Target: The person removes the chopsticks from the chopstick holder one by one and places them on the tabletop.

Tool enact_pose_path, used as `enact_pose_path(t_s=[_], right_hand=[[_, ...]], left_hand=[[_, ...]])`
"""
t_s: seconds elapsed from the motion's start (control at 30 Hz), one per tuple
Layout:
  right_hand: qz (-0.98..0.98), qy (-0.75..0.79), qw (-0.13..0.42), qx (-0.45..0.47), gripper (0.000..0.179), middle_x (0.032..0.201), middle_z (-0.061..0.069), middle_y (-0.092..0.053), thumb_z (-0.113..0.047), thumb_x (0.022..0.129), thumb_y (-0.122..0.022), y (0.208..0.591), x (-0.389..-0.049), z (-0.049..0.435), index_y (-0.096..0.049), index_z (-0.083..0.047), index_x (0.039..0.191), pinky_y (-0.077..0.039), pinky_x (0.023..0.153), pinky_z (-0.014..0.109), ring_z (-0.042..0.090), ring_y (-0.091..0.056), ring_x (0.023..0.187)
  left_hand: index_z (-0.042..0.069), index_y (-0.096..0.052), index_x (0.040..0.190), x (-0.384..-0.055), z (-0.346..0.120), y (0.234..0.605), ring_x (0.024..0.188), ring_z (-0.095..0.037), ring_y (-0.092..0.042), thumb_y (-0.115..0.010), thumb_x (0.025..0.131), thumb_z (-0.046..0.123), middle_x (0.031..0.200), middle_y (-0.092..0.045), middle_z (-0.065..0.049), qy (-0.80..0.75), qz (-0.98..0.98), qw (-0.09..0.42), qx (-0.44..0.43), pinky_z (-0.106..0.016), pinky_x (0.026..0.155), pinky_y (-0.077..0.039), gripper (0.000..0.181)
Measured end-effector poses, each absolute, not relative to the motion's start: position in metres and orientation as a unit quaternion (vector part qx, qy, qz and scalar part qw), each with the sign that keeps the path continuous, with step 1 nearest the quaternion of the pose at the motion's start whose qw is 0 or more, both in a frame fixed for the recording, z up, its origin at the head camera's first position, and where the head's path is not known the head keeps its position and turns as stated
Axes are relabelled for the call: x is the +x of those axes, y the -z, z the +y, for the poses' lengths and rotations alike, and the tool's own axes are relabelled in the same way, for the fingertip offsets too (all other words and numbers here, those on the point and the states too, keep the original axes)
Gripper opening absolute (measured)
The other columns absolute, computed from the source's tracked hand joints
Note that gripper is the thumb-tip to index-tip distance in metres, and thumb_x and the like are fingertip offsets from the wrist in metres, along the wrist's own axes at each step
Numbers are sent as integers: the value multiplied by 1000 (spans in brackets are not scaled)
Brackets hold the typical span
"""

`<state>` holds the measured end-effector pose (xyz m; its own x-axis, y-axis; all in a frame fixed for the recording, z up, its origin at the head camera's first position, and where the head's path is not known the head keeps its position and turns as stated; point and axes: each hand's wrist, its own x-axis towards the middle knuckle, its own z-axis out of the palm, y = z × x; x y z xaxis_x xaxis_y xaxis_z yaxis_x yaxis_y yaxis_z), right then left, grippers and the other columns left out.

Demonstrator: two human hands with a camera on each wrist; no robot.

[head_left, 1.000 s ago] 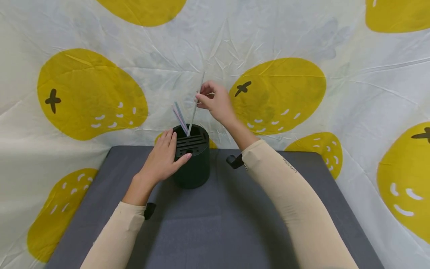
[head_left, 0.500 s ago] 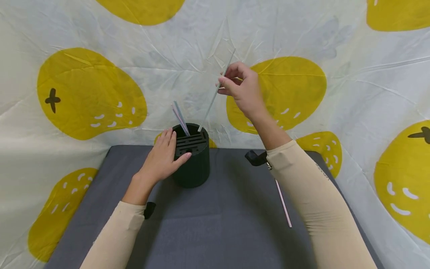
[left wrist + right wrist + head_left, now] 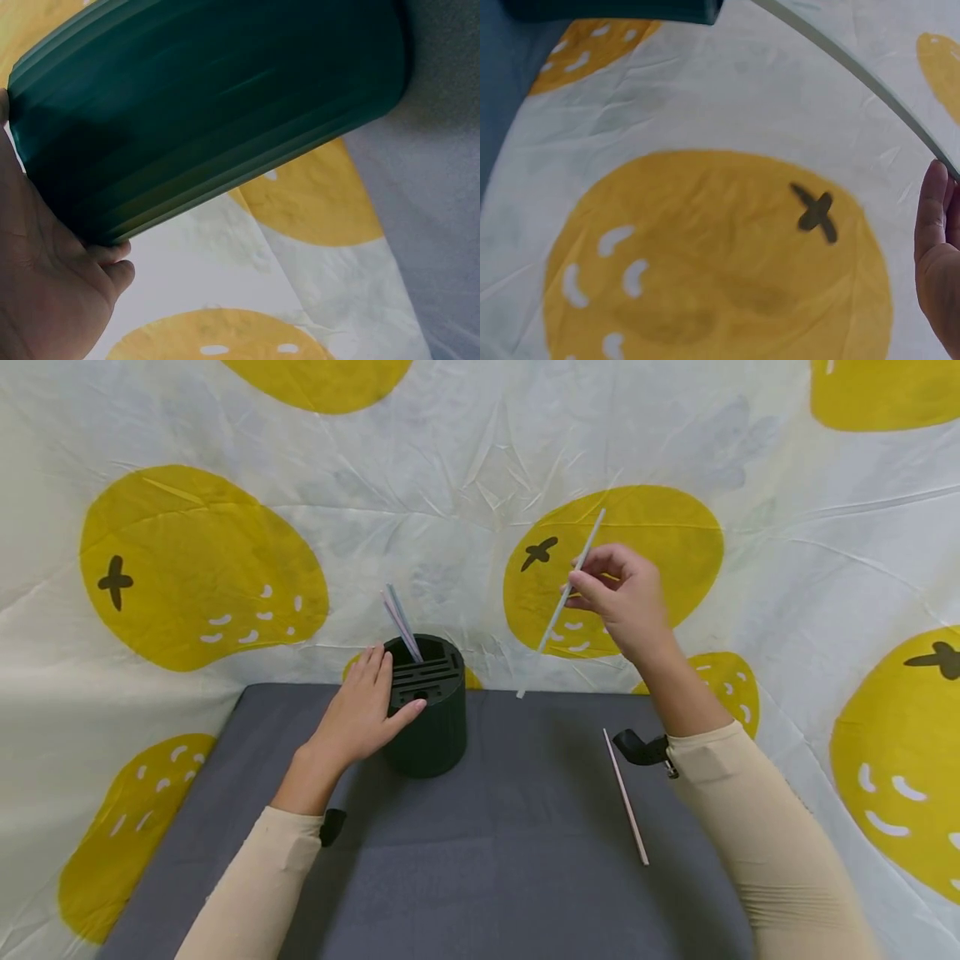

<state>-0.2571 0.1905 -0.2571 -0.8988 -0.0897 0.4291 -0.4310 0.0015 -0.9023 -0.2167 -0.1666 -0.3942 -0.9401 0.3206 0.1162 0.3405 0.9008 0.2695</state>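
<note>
My left hand rests against the left side of a dark green round holder, fingers straight along its upper edge and thumb across its front. The left wrist view shows the palm by the ribbed wall of the holder. Several thin pink and bluish sticks lean out of the open rear part; slots cross the front of its top. To the right, my right hand pinches a long, thin, pale-green straw-like stick in the air, tilted, its lower end down toward the table's back edge.
A pink-and-white thin stick lies on the grey table, right of the holder and near my right wristband. Behind the table hangs a white cloth with large yellow fruit prints.
My right hand has drawn the pale-green stick up out of the holder and carried it right. The stick on the table has come out from behind my right arm. My left hand stays put.
</note>
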Motion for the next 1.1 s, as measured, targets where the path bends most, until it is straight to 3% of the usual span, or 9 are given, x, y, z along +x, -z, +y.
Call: enact_pose_path(t_s=[0.43, 0.73, 0.9, 1.1], right_hand=[[-824, -552, 72, 111, 27, 91, -3, -65, -9, 99, -70, 326, -244, 253, -63, 10, 117, -62, 70, 22, 5, -72, 77], [-864, -497, -8, 78, 30, 109, 30, -65, -10, 102, -66, 388, -242, 287, -62, 11, 122, -62, 71, 20, 6, -72, 80], [-877, -474, -46, 57, 34, 111, 28, -69, -18, 103, -67, 422, -238, 301, -63, 10, 123, -61, 72, 20, 10, -73, 81], [-879, -470, -74, 41, 30, 97, 19, -73, -11, 101, -68, 457, -237, 309, -65, 11, 119, -64, 72, 30, 23, -75, 79]], left_hand=[[-3, -8, 164, -218, -166, 396, 161, -39, -2, -34, 100, 77, 173, 0, -20, 147, -975, 31, -164, -57, 130, -9, 106], [-4, -10, 164, -218, -166, 394, 161, -39, -3, -37, 101, 74, 173, -2, -21, 147, -975, 34, -165, -56, 130, -9, 104], [-3, -8, 164, -218, -165, 394, 161, -40, -3, -36, 101, 75, 173, -2, -21, 148, -975, 29, -162, -56, 130, -8, 104], [-3, -9, 164, -218, -165, 395, 161, -41, -4, -36, 100, 75, 173, -4, -22, 143, -976, 30, -161, -56, 130, -9, 104]])
